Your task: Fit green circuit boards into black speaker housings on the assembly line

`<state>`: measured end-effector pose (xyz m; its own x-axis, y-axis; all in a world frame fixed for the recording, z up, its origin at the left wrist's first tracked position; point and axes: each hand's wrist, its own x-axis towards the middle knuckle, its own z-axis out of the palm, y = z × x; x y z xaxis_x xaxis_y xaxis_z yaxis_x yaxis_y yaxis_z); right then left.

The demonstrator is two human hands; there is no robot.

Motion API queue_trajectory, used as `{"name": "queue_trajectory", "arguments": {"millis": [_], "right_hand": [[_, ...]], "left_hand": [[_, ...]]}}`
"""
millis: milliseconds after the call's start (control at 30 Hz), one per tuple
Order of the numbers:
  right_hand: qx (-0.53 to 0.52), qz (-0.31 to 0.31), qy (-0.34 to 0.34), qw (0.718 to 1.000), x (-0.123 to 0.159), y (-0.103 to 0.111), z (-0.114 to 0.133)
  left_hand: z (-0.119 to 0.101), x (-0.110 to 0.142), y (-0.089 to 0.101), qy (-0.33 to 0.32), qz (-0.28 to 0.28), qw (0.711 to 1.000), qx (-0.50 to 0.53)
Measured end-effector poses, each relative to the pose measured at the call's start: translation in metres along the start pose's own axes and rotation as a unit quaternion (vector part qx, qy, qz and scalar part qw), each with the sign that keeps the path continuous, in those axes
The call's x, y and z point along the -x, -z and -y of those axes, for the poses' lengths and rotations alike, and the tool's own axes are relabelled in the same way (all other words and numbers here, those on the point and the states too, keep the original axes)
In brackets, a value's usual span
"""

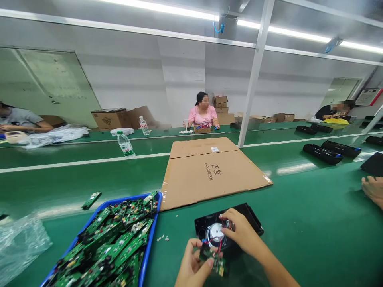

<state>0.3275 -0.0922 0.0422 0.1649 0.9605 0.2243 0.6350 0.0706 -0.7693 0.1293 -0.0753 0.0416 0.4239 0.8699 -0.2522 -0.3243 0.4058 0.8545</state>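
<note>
A black speaker housing (251,217) lies on the green bench with a round silver speaker (214,232) set in it. My left hand (193,268) is closed on a small green circuit board (218,263) at the housing's near edge. Red wires (213,242) run from the board toward the speaker. My right hand (241,231) rests over the speaker's right side, fingers pinched at the wires near the top; what they grip is too small to name.
A blue tray (149,249) heaped with green circuit boards sits at my left, one loose board (91,200) beyond it. Flattened cardboard (206,173) lies ahead. Another person's hand (374,190) shows at the right edge. Water bottle (125,144), black housings (323,154), seated people opposite.
</note>
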Motion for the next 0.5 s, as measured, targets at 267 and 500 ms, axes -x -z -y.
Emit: {"name": "queue_trajectory", "arguments": {"millis": [267,500], "right_hand": [[-0.056,-0.022,0.02,0.998,0.004,-0.005,0.004],[0.006,-0.055,0.055,0.997,0.012,-0.012,0.012]], "left_hand": [[0.008,-0.025,-0.035,-0.146,-0.053,0.988,-0.001],[-0.026,-0.048,-0.004,-0.151,-0.055,0.983,-0.085]]}}
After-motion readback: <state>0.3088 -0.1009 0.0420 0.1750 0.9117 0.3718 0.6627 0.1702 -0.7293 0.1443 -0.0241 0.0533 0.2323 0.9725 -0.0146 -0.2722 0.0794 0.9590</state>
